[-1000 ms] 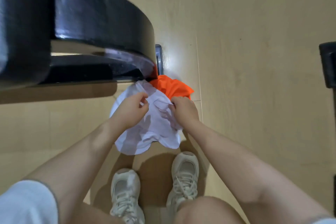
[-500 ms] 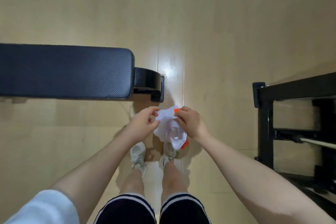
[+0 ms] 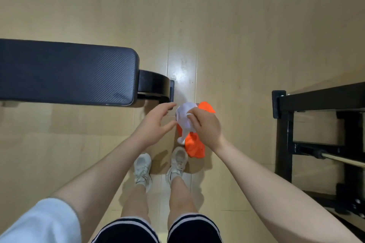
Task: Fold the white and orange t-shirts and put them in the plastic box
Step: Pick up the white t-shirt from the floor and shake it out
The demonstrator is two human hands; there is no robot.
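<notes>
Filling the bottom edge of the frame: dark striped shorts point(image 3: 156, 231), a pale sleeve point(image 3: 39, 223) at lower left, and two bare forearms reaching up toward the centre. Standing just above the shorts — a pair of white sneakers point(image 3: 142, 169) on the light wooden floor point(image 3: 237, 25), toes pointing up the frame.

Reaching in at centre, the left hand point(image 3: 153, 126), fingers spread and released, gripping nothing, thumb tip lying just beside the white t-shirt point(image 3: 184, 119); actual contact impossible to tell. Clenching at centre right, the right hand point(image 3: 207, 128), fingers closed on bunched cloth — grasping the white t-shirt, crumpled into a small wad and dangling in a tail toward the right sneaker. Hanging from the same fist, the orange t-shirt point(image 3: 194, 147), showing above the knuckles and drooping below the palm, near the right shoe's toe; both garments looking held up off the floor, unfolded.

Stretching across the left of the frame, farther off, a black padded bench point(image 3: 65, 73) with a curved black foot point(image 3: 156, 85) at its right end, just up-left of the hands. Standing along the right edge, a black metal rack point(image 3: 284, 124) with a bar point(image 3: 339, 159) running off the frame. Gleaming beyond the hands, upper centre, a patch of light on the floorboards.
</notes>
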